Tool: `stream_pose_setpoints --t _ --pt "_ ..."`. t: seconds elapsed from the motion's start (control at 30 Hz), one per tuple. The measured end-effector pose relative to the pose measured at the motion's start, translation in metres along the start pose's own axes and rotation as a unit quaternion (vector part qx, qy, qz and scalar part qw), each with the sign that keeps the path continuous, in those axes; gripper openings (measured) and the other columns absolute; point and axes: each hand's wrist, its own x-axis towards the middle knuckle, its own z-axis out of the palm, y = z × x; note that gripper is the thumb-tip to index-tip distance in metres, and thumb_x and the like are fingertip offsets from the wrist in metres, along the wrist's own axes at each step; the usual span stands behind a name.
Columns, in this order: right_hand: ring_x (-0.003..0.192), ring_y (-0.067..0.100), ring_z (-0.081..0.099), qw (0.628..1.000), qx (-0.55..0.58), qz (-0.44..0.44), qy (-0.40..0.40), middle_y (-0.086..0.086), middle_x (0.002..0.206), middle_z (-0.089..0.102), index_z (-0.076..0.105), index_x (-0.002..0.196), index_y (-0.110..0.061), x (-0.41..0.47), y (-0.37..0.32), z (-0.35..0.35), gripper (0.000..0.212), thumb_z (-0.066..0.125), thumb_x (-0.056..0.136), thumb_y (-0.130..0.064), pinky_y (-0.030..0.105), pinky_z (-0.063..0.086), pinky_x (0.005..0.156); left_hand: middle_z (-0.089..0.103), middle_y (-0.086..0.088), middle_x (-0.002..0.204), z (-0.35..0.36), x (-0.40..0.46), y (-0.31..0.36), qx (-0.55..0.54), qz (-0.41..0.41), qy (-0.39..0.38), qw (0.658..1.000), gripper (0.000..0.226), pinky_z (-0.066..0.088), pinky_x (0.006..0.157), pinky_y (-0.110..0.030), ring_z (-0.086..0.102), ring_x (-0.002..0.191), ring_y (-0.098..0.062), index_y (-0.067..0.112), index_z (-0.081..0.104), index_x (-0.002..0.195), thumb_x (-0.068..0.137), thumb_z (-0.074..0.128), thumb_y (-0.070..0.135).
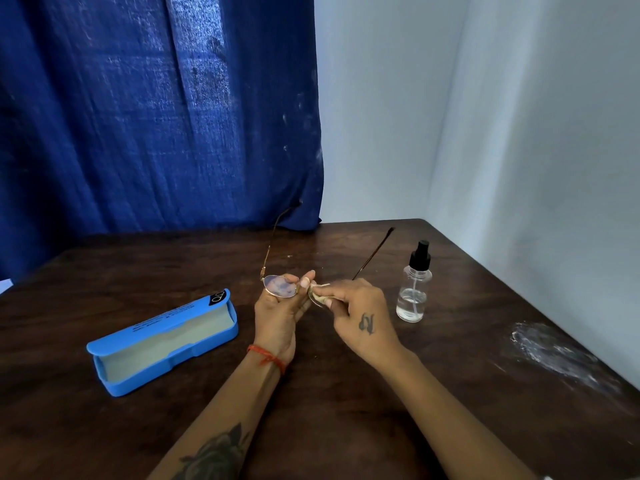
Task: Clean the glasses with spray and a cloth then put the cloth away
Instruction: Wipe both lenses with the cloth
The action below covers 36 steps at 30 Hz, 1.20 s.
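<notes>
Both hands' fingers (304,282) around glasses (280,286)

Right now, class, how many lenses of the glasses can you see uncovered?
1. The uncovered lens sits above the left hand. The other is mostly hidden under the cloth pinched by the right hand.

A home room (plain walls (485,116)): blue curtain (156,116), wooden table (346,427).

Left hand (277,313) and right hand (360,315) raised together, fingers pinched.
</notes>
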Motion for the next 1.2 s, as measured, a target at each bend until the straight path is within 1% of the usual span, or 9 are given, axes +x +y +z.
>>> stream_pose_setpoints --t 0.17,0.27,0.37,0.5,0.6,0.77,0.97,1.1,1.2 --pt "0.084 0.018 0.064 0.998 0.028 0.052 -0.005 0.003 0.085 0.074 0.077 0.083 -0.017 0.001 0.003 -0.008 0.027 0.066 0.071 0.005 0.032 0.052 0.079 0.068 -0.009 0.104 -0.001 0.001 -0.001 0.008 0.002 0.008 1.000 0.015 0.056 0.078 -0.030 0.067 0.095 -0.019 0.013 0.055 0.086 0.080 0.059 0.000" --pt "0.075 0.019 0.061 0.996 -0.054 -0.004 0.070 0.004 0.073 0.072 0.075 0.078 -0.013 -0.001 0.003 -0.011 0.027 0.067 0.064 0.008 0.027 0.050 0.067 0.069 -0.008 0.101 0.000 0.002 -0.001 0.006 -0.003 0.001 1.000 0.014 0.057 0.072 -0.026 0.068 0.095 -0.017 0.014 0.057 0.084 0.078 0.061 0.002" --pt "0.083 0.017 0.060 0.993 -0.048 -0.046 0.102 0.003 0.088 0.073 0.072 0.093 -0.011 -0.003 -0.001 -0.005 0.030 0.066 0.070 0.007 0.018 0.042 0.075 0.069 -0.008 0.101 -0.001 0.002 -0.002 0.006 -0.014 -0.001 1.000 0.016 0.056 0.076 -0.028 0.067 0.094 -0.018 0.016 0.058 0.086 0.079 0.061 0.002" --pt "0.094 0.020 0.055 0.997 -0.056 -0.061 -0.010 0.002 0.109 0.069 0.062 0.117 -0.012 -0.004 -0.001 0.006 0.036 0.066 0.081 -0.010 0.020 0.038 0.084 0.067 -0.010 0.096 -0.001 0.000 -0.003 0.007 0.007 0.021 1.000 0.017 0.057 0.070 -0.025 0.065 0.091 -0.020 0.016 0.059 0.080 0.078 0.062 -0.001" --pt "0.093 0.019 0.050 0.991 -0.107 -0.079 -0.033 0.003 0.115 0.067 0.059 0.122 -0.011 -0.004 0.003 0.006 0.037 0.062 0.084 -0.012 0.021 0.038 0.082 0.070 -0.009 0.096 -0.001 0.001 -0.003 -0.002 0.008 0.020 1.000 0.016 0.058 0.071 -0.025 0.067 0.092 -0.019 0.014 0.057 0.082 0.079 0.061 -0.001" --pt "0.081 0.024 0.057 0.984 -0.161 -0.071 -0.023 0.009 0.092 0.072 0.069 0.100 -0.005 -0.006 -0.004 0.004 0.020 0.064 0.083 -0.013 0.032 0.049 0.070 0.070 -0.007 0.100 -0.003 0.005 -0.003 0.002 0.002 0.016 1.000 0.015 0.058 0.075 -0.026 0.069 0.089 -0.013 0.015 0.056 0.083 0.078 0.062 0.002" --pt "0.056 0.017 0.060 0.995 -0.093 -0.043 0.013 0.005 0.060 0.066 0.071 0.072 -0.011 -0.007 -0.010 0.001 0.009 0.079 0.067 -0.010 0.020 0.043 0.054 0.071 -0.007 0.100 -0.006 0.005 -0.003 -0.001 0.013 0.014 1.000 0.016 0.057 0.066 -0.023 0.070 0.086 -0.015 0.015 0.057 0.080 0.075 0.065 0.003" --pt "0.060 0.003 0.063 0.993 0.097 0.034 0.065 -0.004 0.067 0.071 0.075 0.082 -0.016 -0.002 -0.004 -0.008 0.005 0.073 0.077 -0.017 0.010 0.043 0.058 0.073 -0.006 0.097 -0.006 0.007 -0.002 -0.024 -0.006 0.016 1.000 0.014 0.056 0.067 -0.023 0.069 0.092 -0.016 0.014 0.057 0.084 0.079 0.061 0.001" --pt "0.082 0.014 0.062 0.995 -0.025 -0.024 0.090 0.001 0.093 0.073 0.072 0.099 -0.013 -0.003 -0.002 -0.004 0.020 0.070 0.079 -0.013 0.018 0.042 0.076 0.075 -0.004 0.091 -0.003 0.005 -0.003 -0.024 -0.006 0.003 1.000 0.014 0.057 0.069 -0.022 0.069 0.091 -0.015 0.015 0.057 0.082 0.078 0.061 0.002"
